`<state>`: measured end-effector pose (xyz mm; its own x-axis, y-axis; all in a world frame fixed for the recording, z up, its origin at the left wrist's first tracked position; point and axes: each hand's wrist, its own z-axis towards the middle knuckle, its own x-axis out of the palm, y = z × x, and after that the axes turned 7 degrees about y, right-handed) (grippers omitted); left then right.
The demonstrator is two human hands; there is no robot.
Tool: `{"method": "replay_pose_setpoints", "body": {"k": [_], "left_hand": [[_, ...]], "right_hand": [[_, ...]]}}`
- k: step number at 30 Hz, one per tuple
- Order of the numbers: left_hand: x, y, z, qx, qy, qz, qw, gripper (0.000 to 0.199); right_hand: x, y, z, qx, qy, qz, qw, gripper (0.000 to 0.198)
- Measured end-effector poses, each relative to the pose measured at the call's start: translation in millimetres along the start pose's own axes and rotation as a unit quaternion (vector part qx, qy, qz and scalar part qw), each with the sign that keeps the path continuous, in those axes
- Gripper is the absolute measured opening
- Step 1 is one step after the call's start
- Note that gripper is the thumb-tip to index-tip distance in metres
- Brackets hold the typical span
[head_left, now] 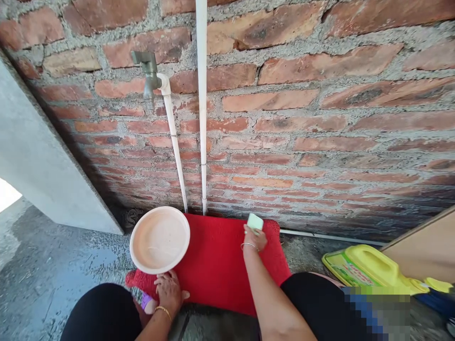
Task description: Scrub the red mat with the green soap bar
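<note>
A red mat (220,265) lies spread on the wet floor against the wall. My right hand (255,238) is over its far right part, with fingers closed around a pale green block (255,222) that looks like a bar of soap. Whether the block touches the mat cannot be made out. At the mat's near left edge rests my left hand (168,290), palm down with fingers stretched out and a bangle on the wrist. Just beyond those fingers stands a pale peach basin (159,240), partly over the mat's left end; it seems to hold a little water.
Above the basin, a tap (149,76) on a white pipe (174,142) comes off the brick wall (284,104). A yellow detergent jug (366,267) lies on its side at the right. A grey slab (53,156) leans at the left, over wet concrete (64,265).
</note>
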<state>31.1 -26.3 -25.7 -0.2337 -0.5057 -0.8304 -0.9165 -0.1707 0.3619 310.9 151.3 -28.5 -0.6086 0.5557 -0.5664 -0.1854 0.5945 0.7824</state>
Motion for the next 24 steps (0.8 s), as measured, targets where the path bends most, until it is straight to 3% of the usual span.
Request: {"method": "replay_pose_setpoints", "body": {"k": [2,4,6,8,11,15,19,24], "left_hand": [[-1.8,-0.3,-0.3,-0.004,0.002,-0.001,1.000,0.097],[-2.7,-1.6,-0.4,-0.010,0.007,0.000,1.000,0.095],[-1.7,-3.6,-0.1,-0.018,0.013,0.001,1.000,0.093],[1.2,-5.2,0.7,-0.022,0.012,-0.005,1.000,0.094],[6.7,-6.1,2.4,-0.026,0.005,-0.014,1.000,0.093],[9.0,-5.1,3.6,-0.020,0.002,-0.001,1.000,0.091],[4.4,-4.8,2.3,-0.018,-0.002,0.002,1.000,0.094],[-1.5,-4.4,-2.5,-0.021,-0.005,0.000,1.000,0.093]], "right_hand": [[-14.6,-3.2,11.9,0.064,-0.035,-0.005,0.997,0.056],[-14.4,-1.7,6.0,0.063,-0.027,-0.008,0.998,0.056],[-0.3,2.7,-16.6,0.004,0.015,-0.025,1.000,0.052],[21.0,7.6,-50.1,-0.096,0.081,-0.067,0.990,0.044],[51.0,11.8,-103.1,-0.250,0.201,-0.149,0.935,0.032],[65.0,9.5,-141.1,-0.334,0.288,-0.222,0.870,0.023],[43.5,1.4,-122.9,-0.335,0.261,-0.276,0.862,0.023],[-15.8,-15.7,-60.7,-0.214,0.161,-0.291,0.918,0.029]]}}
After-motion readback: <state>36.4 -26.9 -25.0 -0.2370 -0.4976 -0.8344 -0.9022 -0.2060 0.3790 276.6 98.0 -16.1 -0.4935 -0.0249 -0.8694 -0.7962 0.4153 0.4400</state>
